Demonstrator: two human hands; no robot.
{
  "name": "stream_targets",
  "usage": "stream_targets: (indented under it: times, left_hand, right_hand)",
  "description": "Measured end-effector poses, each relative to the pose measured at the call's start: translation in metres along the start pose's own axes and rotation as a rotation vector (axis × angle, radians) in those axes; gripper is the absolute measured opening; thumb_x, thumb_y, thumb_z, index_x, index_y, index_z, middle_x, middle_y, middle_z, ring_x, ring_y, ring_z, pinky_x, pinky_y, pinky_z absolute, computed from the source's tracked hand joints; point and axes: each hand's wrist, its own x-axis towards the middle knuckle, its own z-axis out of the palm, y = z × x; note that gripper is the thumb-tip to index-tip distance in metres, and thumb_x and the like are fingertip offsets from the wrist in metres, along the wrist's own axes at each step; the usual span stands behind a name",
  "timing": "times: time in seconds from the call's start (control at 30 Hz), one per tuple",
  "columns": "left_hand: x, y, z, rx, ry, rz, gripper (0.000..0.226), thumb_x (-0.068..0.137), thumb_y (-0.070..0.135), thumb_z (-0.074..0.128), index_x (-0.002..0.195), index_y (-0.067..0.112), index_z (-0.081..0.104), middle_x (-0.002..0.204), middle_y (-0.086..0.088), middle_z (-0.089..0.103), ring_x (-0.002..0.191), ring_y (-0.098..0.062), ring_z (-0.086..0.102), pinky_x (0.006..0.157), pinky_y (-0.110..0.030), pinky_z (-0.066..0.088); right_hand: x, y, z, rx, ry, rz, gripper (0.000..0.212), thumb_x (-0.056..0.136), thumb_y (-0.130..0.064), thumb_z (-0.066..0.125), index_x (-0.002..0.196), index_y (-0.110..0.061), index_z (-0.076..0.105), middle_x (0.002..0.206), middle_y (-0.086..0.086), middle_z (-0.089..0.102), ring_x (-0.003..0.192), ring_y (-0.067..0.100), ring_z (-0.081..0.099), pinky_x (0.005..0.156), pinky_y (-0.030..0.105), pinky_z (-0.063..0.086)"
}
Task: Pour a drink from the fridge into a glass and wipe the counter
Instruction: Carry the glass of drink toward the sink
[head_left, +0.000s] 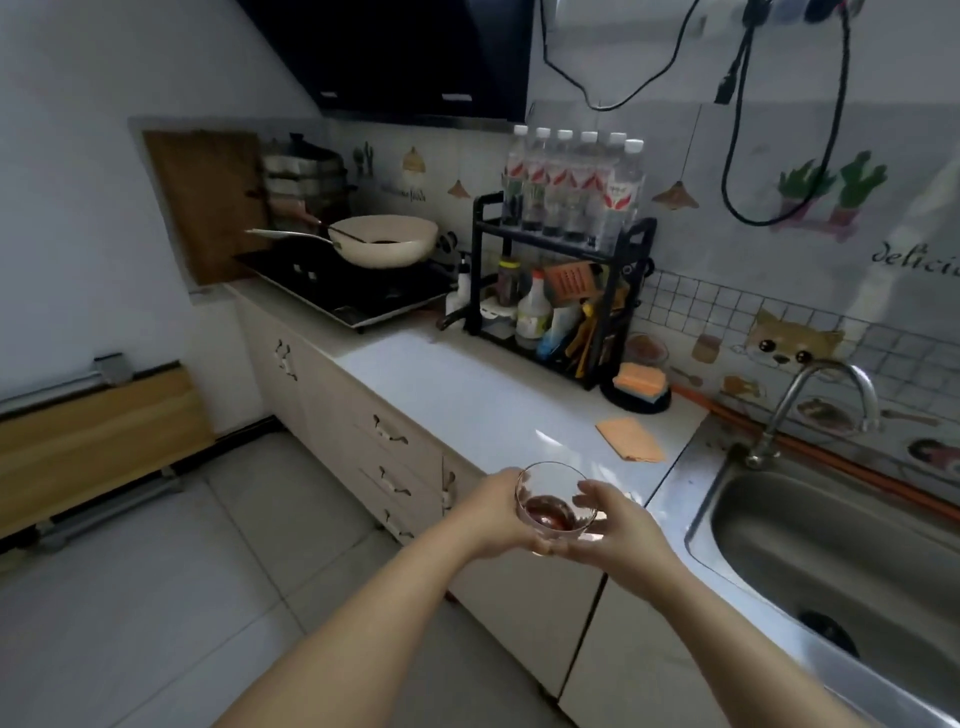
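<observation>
A pale wall (78, 156) is seen at the upper left, and a backsplash (727, 312) with cartoon stickers is spread across the right. Grey floor tiles (156, 597) are laid across the lower left. Cream cabinets (332, 395) with drawers are set through the centre. A wooden panel (93, 431) is mounted at the left edge, a dark range hood (405, 52) at the top.

Both hands hold a clear glass (555, 506) with a little dark drink in it, the left hand (496, 514) on one side and the right hand (615, 517) on the other, at the front edge of the white counter (467, 395). An orange cloth (630, 439) lies on the counter near the steel sink (831, 540).
</observation>
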Motion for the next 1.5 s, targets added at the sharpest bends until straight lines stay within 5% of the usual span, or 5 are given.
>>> stream_targets:
  times: [0.3, 0.53, 0.7, 0.9, 1.5]
  left_hand:
    - [0.143, -0.014, -0.029, 0.127, -0.054, 0.025, 0.071, 0.065, 0.024, 0.083, 0.126, 0.018, 0.048, 0.12, 0.003, 0.057, 0.109, -0.018, 0.058, 0.078, -0.03, 0.054]
    - [0.253, -0.016, -0.034, 0.163, -0.118, 0.042, 0.071, 0.07, 0.029, 0.081, 0.13, 0.017, 0.046, 0.123, 0.002, 0.059, 0.113, -0.017, 0.056, 0.088, -0.024, 0.045]
    - [0.313, -0.021, -0.031, 0.137, -0.137, 0.036, 0.071, 0.069, 0.028, 0.081, 0.13, 0.023, 0.047, 0.121, 0.005, 0.061, 0.112, -0.015, 0.057, 0.088, -0.024, 0.046]
    - [0.369, -0.034, -0.023, 0.142, -0.169, 0.037, 0.07, 0.067, 0.027, 0.081, 0.129, 0.026, 0.047, 0.119, 0.007, 0.061, 0.11, -0.014, 0.056, 0.086, -0.024, 0.045]
    - [0.438, -0.072, -0.01, 0.143, -0.302, 0.067, 0.072, 0.064, 0.024, 0.083, 0.127, 0.027, 0.049, 0.116, 0.007, 0.065, 0.109, -0.016, 0.059, 0.084, -0.022, 0.043]
  right_hand:
    - [0.14, 0.023, -0.003, -0.008, 0.05, 0.032, 0.08, 0.064, -0.018, 0.084, 0.132, -0.013, 0.043, 0.113, -0.005, 0.053, 0.092, 0.016, 0.06, 0.073, 0.022, 0.047]
    - [0.238, 0.049, -0.016, -0.001, 0.094, 0.059, 0.075, 0.063, -0.025, 0.084, 0.127, -0.015, 0.046, 0.104, -0.008, 0.054, 0.089, 0.009, 0.058, 0.064, 0.012, 0.044]
    - [0.293, 0.07, -0.021, 0.045, 0.117, 0.109, 0.064, 0.058, -0.027, 0.084, 0.114, -0.026, 0.054, 0.098, -0.02, 0.061, 0.09, 0.001, 0.062, 0.075, 0.021, 0.052]
    - [0.337, 0.088, -0.018, 0.029, 0.164, 0.179, 0.064, 0.062, -0.023, 0.084, 0.114, -0.027, 0.047, 0.095, -0.018, 0.057, 0.088, 0.004, 0.058, 0.065, 0.01, 0.041]
    - [0.38, 0.111, 0.004, 0.015, 0.264, 0.33, 0.077, 0.058, -0.02, 0.087, 0.125, -0.019, 0.049, 0.101, -0.008, 0.061, 0.097, 0.012, 0.062, 0.08, 0.024, 0.049]
